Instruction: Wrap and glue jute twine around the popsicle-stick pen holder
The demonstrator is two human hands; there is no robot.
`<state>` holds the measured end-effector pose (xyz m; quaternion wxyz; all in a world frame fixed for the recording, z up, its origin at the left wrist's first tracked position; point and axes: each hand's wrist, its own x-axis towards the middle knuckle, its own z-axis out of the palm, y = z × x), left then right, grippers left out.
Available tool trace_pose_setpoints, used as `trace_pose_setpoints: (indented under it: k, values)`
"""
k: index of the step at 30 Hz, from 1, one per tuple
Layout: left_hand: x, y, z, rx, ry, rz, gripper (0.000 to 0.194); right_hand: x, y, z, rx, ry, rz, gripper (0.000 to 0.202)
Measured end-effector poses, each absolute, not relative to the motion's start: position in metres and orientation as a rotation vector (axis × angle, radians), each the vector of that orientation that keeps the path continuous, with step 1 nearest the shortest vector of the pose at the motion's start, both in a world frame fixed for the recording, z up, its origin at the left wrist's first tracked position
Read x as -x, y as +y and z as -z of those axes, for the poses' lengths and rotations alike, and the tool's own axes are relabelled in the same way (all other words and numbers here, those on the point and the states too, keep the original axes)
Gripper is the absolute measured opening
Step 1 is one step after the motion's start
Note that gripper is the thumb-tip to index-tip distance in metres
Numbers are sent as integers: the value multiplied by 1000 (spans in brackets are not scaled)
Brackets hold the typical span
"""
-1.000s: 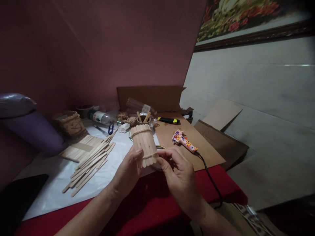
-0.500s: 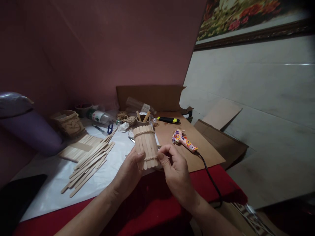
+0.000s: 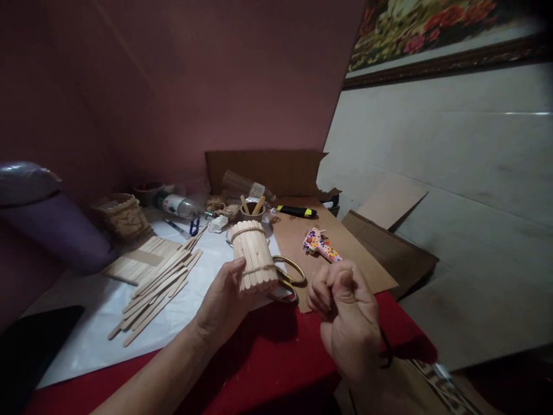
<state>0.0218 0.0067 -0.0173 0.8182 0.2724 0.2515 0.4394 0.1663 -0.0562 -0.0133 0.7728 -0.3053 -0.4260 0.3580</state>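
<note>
Pale wood, ringed by two twine bands (image 3: 247,231), makes up the small stick-walled container (image 3: 254,252) that I hold tilted at the centre of the frame, above the red-covered tabletop (image 3: 268,363). My left grip (image 3: 224,294) is closed around its lower left side, thumb against the wall. My right grip (image 3: 348,300), lower right of centre, is apart from it — fingers curled in, thumb pressed against them; whether something thin is pinched there, I cannot tell. Gold-handled scissors (image 3: 298,267) show between my right grip and the container. Right of centre, a flower-patterned glue gun (image 3: 320,245) rests on brown cardboard (image 3: 288,239). Left of centre, loose sticks (image 3: 158,294) overlap one another on a white sheet (image 3: 181,317), beside a banded bundle (image 3: 147,259).
</note>
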Motion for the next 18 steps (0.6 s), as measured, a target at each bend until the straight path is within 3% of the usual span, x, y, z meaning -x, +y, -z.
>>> trace_pose_setpoints:
  k: [3, 9, 18]
  values:
    - [-22, 7, 18, -583, 489, -937, 37, -168, -57, 24, 930, -1139, -771, 39]
    - [-20, 6, 18, -589, 523, -908, 34, -158, -51, 27, 1292, -1545, -619, 25]
    - [-23, 8, 19, -617, 568, -1080, 29, -155, -79, 15, 862, -1732, -87, 25]
